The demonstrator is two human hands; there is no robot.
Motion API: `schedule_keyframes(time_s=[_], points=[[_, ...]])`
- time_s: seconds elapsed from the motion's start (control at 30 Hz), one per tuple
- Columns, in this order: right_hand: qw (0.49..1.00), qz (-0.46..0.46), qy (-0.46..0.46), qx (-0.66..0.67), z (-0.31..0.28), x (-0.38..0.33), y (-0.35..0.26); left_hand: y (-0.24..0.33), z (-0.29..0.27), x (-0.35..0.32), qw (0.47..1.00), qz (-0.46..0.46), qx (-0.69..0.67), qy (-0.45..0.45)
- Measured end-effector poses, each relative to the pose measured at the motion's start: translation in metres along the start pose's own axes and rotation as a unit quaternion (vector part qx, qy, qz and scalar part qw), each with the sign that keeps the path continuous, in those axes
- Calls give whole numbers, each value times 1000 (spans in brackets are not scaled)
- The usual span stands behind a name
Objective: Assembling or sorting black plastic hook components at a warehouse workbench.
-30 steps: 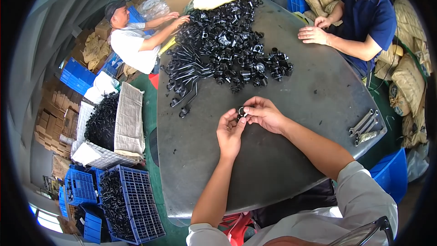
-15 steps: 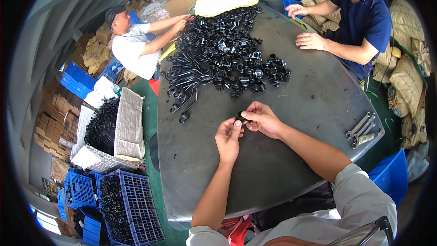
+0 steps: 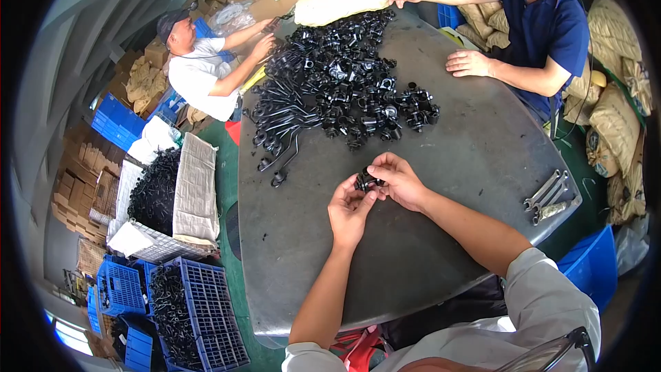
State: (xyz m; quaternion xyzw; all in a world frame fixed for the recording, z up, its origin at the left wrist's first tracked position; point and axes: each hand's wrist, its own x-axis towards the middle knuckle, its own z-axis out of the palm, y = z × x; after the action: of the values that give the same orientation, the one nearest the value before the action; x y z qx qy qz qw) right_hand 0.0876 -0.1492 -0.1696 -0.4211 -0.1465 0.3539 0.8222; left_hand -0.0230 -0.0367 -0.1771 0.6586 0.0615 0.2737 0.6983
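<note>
Between my two hands, above the middle of the dark table (image 3: 303, 262), is a small black clamp-like metal part (image 3: 367, 180). My left hand (image 3: 349, 210) grips it from the left, thumb and fingers closed round its lower side. From the right, my right hand (image 3: 398, 180) pinches it with the thumb on top. My fingers hide much of the part. Farther off lies a large heap of similar black clamps (image 3: 365, 93). At the heap's left edge are black bent rods with ringed ends (image 3: 286, 114).
Several wrenches (image 3: 547, 193) lie at the table's right corner. A pale sack (image 3: 342, 1) rests behind the heap. One co-worker in white (image 3: 203, 76) handles parts at left; another in navy (image 3: 544, 34) leans on the table at right. Blue crates (image 3: 206, 310) of black parts stand at lower left.
The part in my hands has been turned, and more of it shows. The co-worker in navy has stretched an arm to the pale sack. The one in white has lifted a dark part off the heap.
</note>
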Motion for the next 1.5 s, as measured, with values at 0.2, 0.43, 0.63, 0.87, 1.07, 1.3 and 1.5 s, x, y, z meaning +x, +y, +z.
schedule_keyframes(time_s=[0.2,0.43,0.63,0.87,1.07,1.3,1.5], points=[[997,28,-56,-44,-2,-3,-6,-1,-2,-1,1000,3,-4,9],[994,36,-97,-36,-10,1,-1,2,-1,-2,1000,-4,-23,13],[994,-18,-93,-56,-11,3,2,-4,-2,0,999,21,2,44],[981,-82,-99,-143,-17,7,-5,-7,-4,-1,999,0,35,30],[980,-71,-88,-164,-20,8,-5,-10,-8,-2,998,14,61,2],[978,-89,-92,-165,-24,12,3,-8,-6,-1,1000,-4,13,23],[973,-112,-102,-175,-22,10,2,-10,-8,-1,998,17,50,17]])
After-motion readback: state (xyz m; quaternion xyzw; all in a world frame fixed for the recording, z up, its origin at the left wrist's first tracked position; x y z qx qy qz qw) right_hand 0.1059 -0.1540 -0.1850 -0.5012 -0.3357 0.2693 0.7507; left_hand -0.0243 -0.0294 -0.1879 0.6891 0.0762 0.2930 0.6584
